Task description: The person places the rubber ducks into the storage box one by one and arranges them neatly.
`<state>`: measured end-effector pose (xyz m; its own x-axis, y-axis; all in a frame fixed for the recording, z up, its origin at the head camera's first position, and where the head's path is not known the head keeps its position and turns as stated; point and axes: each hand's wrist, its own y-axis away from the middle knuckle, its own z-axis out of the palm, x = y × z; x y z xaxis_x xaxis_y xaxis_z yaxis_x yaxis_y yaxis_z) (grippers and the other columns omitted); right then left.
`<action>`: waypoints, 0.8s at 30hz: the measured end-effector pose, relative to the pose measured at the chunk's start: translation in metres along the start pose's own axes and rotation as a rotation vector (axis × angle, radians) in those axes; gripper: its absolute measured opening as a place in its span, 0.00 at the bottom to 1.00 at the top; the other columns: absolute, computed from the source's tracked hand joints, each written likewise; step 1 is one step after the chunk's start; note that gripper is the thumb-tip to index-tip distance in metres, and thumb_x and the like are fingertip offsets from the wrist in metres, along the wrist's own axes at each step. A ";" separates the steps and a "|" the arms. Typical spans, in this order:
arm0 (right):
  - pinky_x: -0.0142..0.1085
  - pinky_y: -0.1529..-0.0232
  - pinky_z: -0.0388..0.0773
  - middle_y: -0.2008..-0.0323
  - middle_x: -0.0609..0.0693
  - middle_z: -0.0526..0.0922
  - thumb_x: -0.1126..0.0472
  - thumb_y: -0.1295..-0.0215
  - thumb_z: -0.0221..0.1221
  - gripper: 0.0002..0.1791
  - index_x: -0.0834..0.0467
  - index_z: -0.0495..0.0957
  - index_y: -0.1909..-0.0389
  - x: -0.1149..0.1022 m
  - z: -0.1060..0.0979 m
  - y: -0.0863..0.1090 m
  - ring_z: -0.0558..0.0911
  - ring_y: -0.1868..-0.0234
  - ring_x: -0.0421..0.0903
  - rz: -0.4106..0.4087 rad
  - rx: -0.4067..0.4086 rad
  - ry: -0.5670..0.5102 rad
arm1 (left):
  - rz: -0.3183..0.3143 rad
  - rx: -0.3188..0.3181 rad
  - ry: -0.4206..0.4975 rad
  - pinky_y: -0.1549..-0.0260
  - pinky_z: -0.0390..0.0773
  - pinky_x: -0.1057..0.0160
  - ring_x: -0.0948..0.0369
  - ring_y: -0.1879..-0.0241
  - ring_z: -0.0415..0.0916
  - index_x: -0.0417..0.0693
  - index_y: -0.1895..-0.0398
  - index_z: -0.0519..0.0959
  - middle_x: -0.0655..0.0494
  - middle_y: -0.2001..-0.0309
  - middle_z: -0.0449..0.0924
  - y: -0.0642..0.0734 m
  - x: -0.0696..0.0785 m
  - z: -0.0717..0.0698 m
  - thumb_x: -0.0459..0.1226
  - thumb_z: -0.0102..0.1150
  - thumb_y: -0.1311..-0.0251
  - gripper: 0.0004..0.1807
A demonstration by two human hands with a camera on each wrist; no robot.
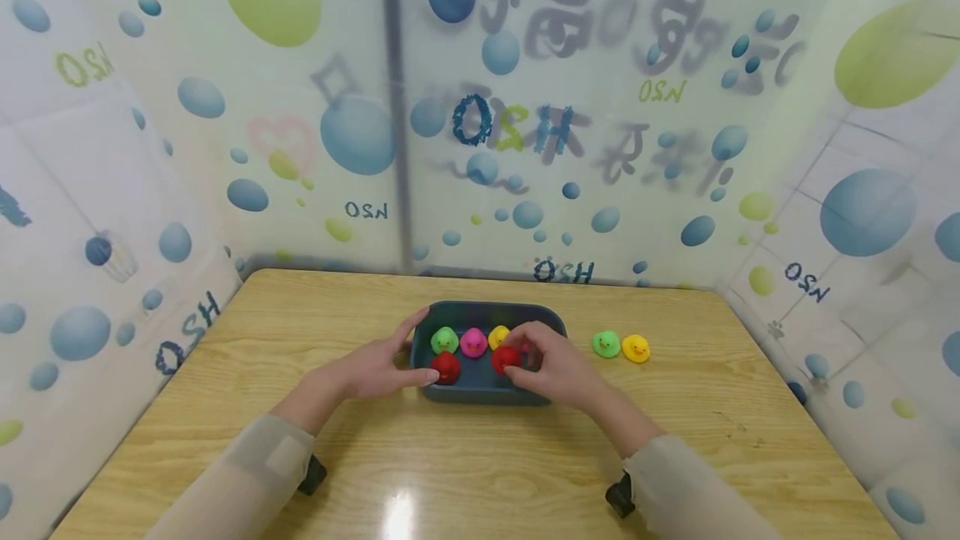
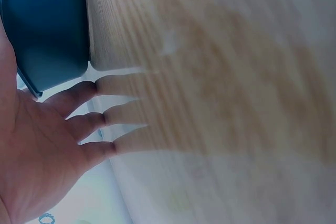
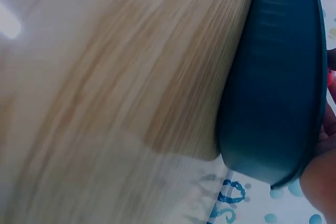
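One red duck [image 1: 507, 359] is inside a dark blue tray [image 1: 483, 396], pinched by the right hand [image 1: 561, 365]; placing it seems the step in hand, so the next move calls for gentle release; the left hand [image 1: 373, 367] spreads at the tray's left end; a green duck [image 1: 606, 345] and yellow duck [image 1: 636, 348] stand rightward on the bench [image 1: 712, 423].

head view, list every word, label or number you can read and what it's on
"H2O", mirror-reversed: middle of the back backdrop
"H2O", mirror-reversed: low on the same backdrop
"H2O", mirror-reversed and tilted: left backdrop
Smaller or slanted lettering: too unclear to read surely
Large grey characters: blurred, unreadable
Tray and ducks: no text visible
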<state>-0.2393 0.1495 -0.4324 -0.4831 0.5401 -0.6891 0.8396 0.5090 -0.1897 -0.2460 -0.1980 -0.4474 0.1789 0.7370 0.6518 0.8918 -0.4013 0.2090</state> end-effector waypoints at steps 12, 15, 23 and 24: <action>0.32 0.57 0.82 0.49 0.47 0.85 0.56 0.29 0.73 0.17 0.50 0.82 0.43 -0.009 0.016 -0.021 0.80 0.62 0.41 0.012 -0.033 0.009 | -0.004 0.001 -0.021 0.23 0.65 0.27 0.32 0.20 0.66 0.77 0.09 0.34 0.38 0.19 0.69 -0.001 -0.001 0.002 0.73 0.62 0.34 0.62; 0.33 0.56 0.82 0.49 0.48 0.85 0.56 0.29 0.73 0.17 0.51 0.83 0.43 -0.008 0.020 -0.024 0.80 0.62 0.41 0.015 -0.040 0.003 | -0.003 -0.002 -0.017 0.23 0.65 0.27 0.32 0.20 0.66 0.77 0.09 0.34 0.38 0.18 0.68 -0.001 -0.001 0.002 0.73 0.62 0.34 0.61; 0.33 0.56 0.83 0.48 0.47 0.85 0.57 0.29 0.72 0.17 0.50 0.82 0.42 -0.005 0.026 -0.026 0.81 0.61 0.42 0.052 -0.068 -0.009 | -0.010 -0.003 -0.023 0.23 0.64 0.26 0.32 0.20 0.65 0.78 0.09 0.34 0.37 0.18 0.67 -0.001 -0.001 0.001 0.74 0.61 0.33 0.61; 0.34 0.56 0.83 0.48 0.46 0.85 0.57 0.28 0.72 0.17 0.50 0.82 0.42 -0.005 0.026 -0.026 0.81 0.61 0.42 0.057 -0.073 -0.006 | -0.010 -0.003 -0.023 0.23 0.64 0.26 0.31 0.20 0.65 0.78 0.09 0.34 0.37 0.18 0.67 0.000 -0.001 0.001 0.74 0.61 0.33 0.61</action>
<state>-0.2519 0.1158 -0.4422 -0.4329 0.5658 -0.7017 0.8454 0.5251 -0.0981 -0.2461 -0.1977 -0.4486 0.1797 0.7534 0.6326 0.8922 -0.3957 0.2178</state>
